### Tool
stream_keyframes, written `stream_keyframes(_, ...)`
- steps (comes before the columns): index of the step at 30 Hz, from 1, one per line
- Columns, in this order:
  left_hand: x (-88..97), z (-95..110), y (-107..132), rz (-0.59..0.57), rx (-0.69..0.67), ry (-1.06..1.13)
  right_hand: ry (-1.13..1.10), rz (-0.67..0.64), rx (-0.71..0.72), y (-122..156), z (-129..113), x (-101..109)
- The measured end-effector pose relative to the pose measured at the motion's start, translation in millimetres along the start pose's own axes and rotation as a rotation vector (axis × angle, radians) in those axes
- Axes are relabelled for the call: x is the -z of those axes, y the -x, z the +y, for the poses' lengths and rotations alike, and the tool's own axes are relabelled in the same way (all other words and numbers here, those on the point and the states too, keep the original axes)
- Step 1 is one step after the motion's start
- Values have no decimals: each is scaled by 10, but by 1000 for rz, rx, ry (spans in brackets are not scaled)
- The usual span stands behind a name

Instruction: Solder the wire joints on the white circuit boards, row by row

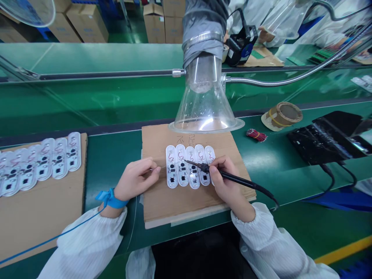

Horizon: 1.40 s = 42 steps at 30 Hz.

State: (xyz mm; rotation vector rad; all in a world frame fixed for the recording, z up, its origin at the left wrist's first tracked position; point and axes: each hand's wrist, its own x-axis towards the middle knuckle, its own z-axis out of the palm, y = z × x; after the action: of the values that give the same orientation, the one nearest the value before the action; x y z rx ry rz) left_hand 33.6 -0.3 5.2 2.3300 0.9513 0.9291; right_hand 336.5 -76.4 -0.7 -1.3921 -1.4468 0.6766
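Circuit boards point(188, 166), five white oblong pieces marked with red squiggles, lie side by side on cardboard point(162, 205) atop a green tabletop point(116, 186) near a clear fume hood point(205, 112). The right hand point(226, 182) grips a soldering iron point(238, 180) whose tip sits over them; the left hand point(136, 179), just beside them, pinches a thin wire point(155, 169).

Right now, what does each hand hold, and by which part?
The right hand grips a soldering iron by its black handle, near the tip; the left hand pinches a thin wire.
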Motion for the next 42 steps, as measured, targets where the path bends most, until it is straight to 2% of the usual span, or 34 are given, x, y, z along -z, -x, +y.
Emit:
stream_keyframes(8, 3, -12, 5, -8, 6, -7, -4, -81, -6, -24, -40, -54)
stream_keyframes(18, -37, -4, 1, -25, 13, -14, 50, -114, -10, -39, -95, -41)
stream_keyframes(24, 113, -39, 38, 7, 24, 10, 43, -55, 16, -81, -140, -45)
stream_keyframes(27, 160, -59, 60, 30, 50, 16, 12, -83, -8, -78, -155, -105)
stream_keyframes(32, 123, -68, 67, 5, 32, 36, 2, -128, -31, -49, -146, -192)
stream_keyframes(42, 65, -75, 55, -15, 19, -4, 56, -160, -14, -62, -185, -206)
